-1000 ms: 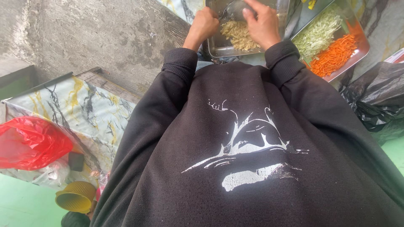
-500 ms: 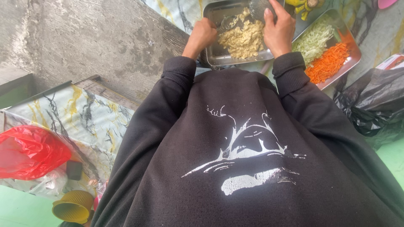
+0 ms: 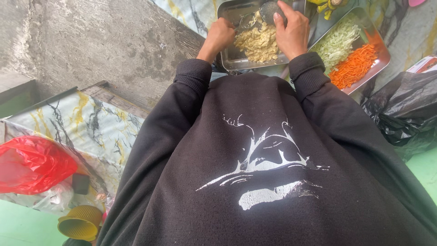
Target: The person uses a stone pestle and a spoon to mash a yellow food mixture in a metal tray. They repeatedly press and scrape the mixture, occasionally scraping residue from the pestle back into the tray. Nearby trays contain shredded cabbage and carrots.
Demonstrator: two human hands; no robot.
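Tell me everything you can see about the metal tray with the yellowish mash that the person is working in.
The metal tray is a shallow, rectangular pan with rounded corners, seemingly steel, dull and shiny. It lies flat on the marbled counter, beside a second tray of shredded vegetables. A lumpy pale-yellow mash fills its middle. The left hand rests at its near edge; the right hand presses a dark rounded tool into the mash. Its far end is out of view.

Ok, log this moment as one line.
left hand: grips spoon | right hand: on dark tool | steel tray: pale yellow mash | neighbouring tray: shredded cabbage, carrot
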